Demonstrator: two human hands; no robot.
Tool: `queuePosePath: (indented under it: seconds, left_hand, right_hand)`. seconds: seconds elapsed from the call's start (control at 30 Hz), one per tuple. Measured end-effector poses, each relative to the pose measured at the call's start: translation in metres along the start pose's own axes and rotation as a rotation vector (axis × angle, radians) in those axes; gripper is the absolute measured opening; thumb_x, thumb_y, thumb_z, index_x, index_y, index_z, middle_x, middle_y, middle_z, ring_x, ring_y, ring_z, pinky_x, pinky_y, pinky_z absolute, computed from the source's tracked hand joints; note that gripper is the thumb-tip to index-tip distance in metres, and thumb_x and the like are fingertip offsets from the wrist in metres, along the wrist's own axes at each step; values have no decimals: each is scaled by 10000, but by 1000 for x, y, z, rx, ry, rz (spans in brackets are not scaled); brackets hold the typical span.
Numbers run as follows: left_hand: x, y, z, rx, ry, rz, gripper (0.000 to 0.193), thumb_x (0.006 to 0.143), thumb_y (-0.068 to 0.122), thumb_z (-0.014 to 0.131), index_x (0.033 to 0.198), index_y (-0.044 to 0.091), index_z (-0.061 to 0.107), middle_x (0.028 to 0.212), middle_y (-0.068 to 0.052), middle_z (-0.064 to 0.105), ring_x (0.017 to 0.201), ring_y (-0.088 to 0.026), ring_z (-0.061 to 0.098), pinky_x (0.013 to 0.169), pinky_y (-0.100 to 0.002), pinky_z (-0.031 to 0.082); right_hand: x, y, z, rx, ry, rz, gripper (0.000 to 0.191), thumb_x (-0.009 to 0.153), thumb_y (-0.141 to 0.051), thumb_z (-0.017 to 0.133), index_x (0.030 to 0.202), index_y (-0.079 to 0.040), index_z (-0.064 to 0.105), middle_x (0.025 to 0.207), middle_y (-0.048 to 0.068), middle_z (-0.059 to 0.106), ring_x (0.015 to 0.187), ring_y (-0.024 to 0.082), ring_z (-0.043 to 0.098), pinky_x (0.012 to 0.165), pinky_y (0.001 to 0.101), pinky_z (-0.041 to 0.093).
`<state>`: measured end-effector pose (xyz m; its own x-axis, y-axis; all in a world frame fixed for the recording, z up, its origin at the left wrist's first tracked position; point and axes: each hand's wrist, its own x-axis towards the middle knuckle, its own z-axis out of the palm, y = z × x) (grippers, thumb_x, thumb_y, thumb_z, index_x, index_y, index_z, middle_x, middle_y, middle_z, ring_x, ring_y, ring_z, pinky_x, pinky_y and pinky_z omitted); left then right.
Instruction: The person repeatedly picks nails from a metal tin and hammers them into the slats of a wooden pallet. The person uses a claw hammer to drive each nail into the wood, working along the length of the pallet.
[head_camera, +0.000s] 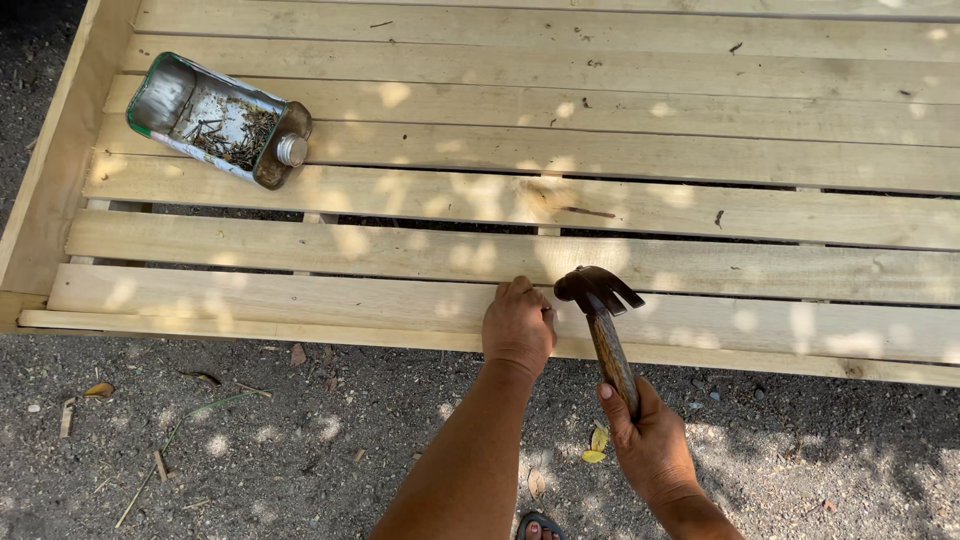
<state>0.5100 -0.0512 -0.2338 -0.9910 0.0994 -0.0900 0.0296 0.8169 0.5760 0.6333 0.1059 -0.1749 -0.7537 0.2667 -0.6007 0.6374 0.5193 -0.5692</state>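
My right hand (650, 440) grips the wooden handle of a claw hammer (600, 300), whose dark head sits just above the nearest plank (300, 300) of a slatted wooden frame. My left hand (518, 325) rests closed on that same plank right beside the hammer head, fingers pinched at the plank; whatever it holds there is hidden.
A cut-open metal can (220, 120) holding several nails lies on the slats at the far left. The frame's side rail (55, 170) runs along the left. Gravel ground (250, 440) with dry leaves and twigs lies in front. A sandalled toe (535, 527) shows at the bottom.
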Motion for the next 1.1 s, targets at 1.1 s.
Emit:
queuePosePath:
  seconds: [1.1]
  left_hand:
    - [-2, -1, 7, -15, 62, 84, 122, 833, 110, 780, 896, 42, 701, 1032, -74, 591, 1021, -272, 588, 893, -374, 548]
  right_hand:
    - [-9, 5, -15, -129, 42, 59, 531, 925, -643, 495, 1076, -141, 577, 638, 84, 641, 550, 184, 648, 554, 419, 588]
